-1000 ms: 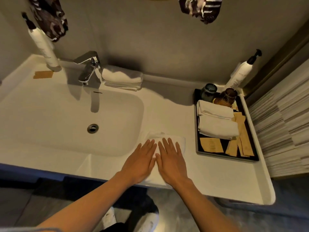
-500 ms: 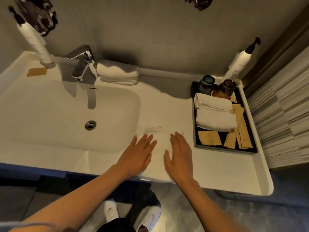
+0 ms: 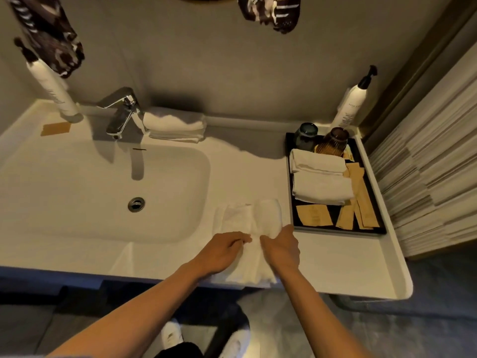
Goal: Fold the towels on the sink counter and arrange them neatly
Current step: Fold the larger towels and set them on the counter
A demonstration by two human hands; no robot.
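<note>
Nearest me, my left hand (image 3: 222, 250) and right hand (image 3: 281, 248) both sit on the white towel (image 3: 247, 228) I am working, at the front of the sink counter (image 3: 335, 264) between the basin (image 3: 103, 189) and the black tray (image 3: 290, 177). The left hand's fingers curl in and seem to pinch a fold of cloth near the towel's middle; the right hand wraps the right edge, which it appears to be lifting and rolling inward. Whether either grip is tight I cannot tell.

The towel's long axis runs away from me, from the counter's front lip toward the wall, so my hands are at its near half and the far end lies straight ahead. The raised right flap is nearer the right hand, so I judge that hand should carry the fold across to the left while the left pins the centre.

Further back, two folded towels (image 3: 320, 179) rest in the tray, and another folded stack (image 3: 175, 125) sits just beside the faucet (image 3: 121, 112) at the wall
</note>
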